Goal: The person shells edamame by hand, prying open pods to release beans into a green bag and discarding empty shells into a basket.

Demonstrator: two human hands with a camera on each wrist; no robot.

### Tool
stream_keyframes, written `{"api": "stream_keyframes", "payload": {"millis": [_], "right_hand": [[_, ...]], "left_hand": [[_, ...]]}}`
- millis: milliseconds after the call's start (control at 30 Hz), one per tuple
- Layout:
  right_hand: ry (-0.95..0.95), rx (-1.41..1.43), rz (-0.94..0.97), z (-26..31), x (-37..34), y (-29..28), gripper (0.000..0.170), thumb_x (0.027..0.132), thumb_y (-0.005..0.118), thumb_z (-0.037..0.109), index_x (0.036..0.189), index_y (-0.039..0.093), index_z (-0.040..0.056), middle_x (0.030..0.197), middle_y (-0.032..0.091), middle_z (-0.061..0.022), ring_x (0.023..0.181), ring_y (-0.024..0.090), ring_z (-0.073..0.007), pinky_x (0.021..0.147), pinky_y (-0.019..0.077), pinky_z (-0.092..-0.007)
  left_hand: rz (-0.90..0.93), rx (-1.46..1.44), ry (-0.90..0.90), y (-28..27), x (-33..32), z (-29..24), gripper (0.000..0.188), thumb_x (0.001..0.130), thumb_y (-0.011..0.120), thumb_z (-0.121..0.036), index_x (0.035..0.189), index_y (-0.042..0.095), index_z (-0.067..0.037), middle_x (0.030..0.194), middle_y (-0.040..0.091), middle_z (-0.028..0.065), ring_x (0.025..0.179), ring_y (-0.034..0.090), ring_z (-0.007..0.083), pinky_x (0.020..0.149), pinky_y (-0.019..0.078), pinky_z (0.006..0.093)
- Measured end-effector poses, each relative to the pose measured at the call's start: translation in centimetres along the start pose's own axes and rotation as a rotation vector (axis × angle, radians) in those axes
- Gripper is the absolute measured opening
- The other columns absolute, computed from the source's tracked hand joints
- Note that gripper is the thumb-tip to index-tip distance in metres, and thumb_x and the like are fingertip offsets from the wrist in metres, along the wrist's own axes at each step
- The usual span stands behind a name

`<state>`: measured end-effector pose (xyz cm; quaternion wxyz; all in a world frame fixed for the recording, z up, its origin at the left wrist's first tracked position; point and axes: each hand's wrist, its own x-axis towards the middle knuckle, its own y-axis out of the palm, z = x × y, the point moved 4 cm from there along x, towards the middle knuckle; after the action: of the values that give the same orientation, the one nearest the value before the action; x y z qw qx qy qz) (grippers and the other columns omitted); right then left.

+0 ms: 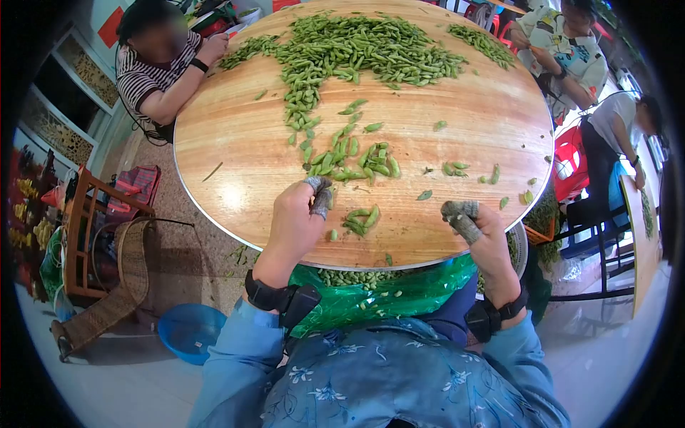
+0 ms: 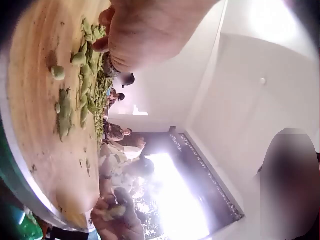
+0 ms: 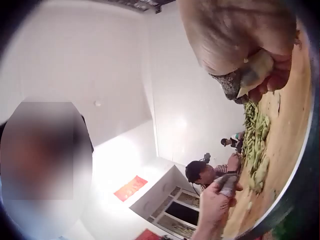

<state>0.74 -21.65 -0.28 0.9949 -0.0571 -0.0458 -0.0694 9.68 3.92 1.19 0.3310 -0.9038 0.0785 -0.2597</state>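
Green bean pods (image 1: 371, 46) are heaped across the far half of a round wooden table (image 1: 471, 107). A smaller cluster of pods (image 1: 382, 162) lies just beyond the left hand (image 1: 296, 221), whose thumb and finger wear grey wraps. That hand is bent above the near table; whether it holds anything is hidden. Beside it lies a small group of pods (image 1: 362, 220). The right hand (image 1: 485, 239), also with grey wraps, is raised over the table's near right edge. In the right wrist view its curled fingers pinch a pale green pod (image 3: 257, 72).
A green plastic bag (image 1: 385, 303) with loose beans hangs below the near edge. A blue basin (image 1: 191, 332) and a wooden chair (image 1: 89, 228) stand on the floor at left. One person (image 1: 160, 71) sits at the far left; others are at the right.
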Motion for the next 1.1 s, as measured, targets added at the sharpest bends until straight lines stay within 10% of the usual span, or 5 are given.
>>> {"api": "stream_keyframes", "payload": {"millis": [300,400,467,667,1100], "right_hand": [[0.278,0.582,0.053,-0.6,-1.9,1.3,0.017,0.080,0.054,0.009,0.095,0.056,0.0027,0.080,0.058,-0.0030,0.065,0.049,-0.0068,0.055,0.0383,-0.0172],[0.271,0.512,0.093,-0.8,-2.2,2.2,0.017,0.079,0.054,0.009,0.095,0.056,0.0018,0.083,0.058,-0.0035,0.069,0.051,-0.0065,0.058,0.0393,-0.0167],[0.202,0.405,0.168,-0.8,-2.2,3.0,0.020,0.080,0.054,0.008,0.098,0.055,0.0000,0.089,0.058,-0.0040,0.078,0.052,-0.0066,0.063,0.0410,-0.0176],[0.142,0.383,0.244,1.8,-1.4,6.7,0.022,0.082,0.052,0.010,0.101,0.053,0.0001,0.090,0.056,-0.0021,0.076,0.051,-0.0072,0.064,0.0420,-0.0206],[0.138,0.444,0.285,2.2,-1.8,7.2,0.016,0.081,0.054,0.012,0.094,0.054,0.0020,0.084,0.056,0.0003,0.074,0.050,-0.0051,0.063,0.0412,-0.0194]], "left_hand": [[0.176,0.321,-0.065,1.4,0.2,0.4,0.014,0.066,0.059,-0.006,0.077,0.055,0.002,0.073,0.053,0.0194,0.073,0.052,0.0347,0.065,0.0419,0.0421],[0.180,0.364,0.009,1.4,0.0,0.0,0.015,0.069,0.059,-0.006,0.081,0.056,0.002,0.073,0.055,0.0174,0.069,0.055,0.0269,0.062,0.0435,0.0369],[0.196,-0.295,-0.400,1.2,-0.5,-0.1,0.011,0.075,0.056,-0.004,0.085,0.056,0.002,0.074,0.056,0.0112,0.064,0.053,0.0154,0.057,0.0436,0.0288],[0.276,-1.166,-0.553,2.6,-2.6,-3.1,0.013,0.081,0.049,-0.001,0.092,0.055,-0.001,0.076,0.056,0.0026,0.062,0.049,0.0080,0.049,0.0384,0.0197],[0.063,-0.975,-0.384,2.8,-4.3,-6.1,0.014,0.077,0.054,0.003,0.091,0.051,0.001,0.082,0.056,0.0030,0.076,0.053,0.0076,0.068,0.0435,0.0203]]}}
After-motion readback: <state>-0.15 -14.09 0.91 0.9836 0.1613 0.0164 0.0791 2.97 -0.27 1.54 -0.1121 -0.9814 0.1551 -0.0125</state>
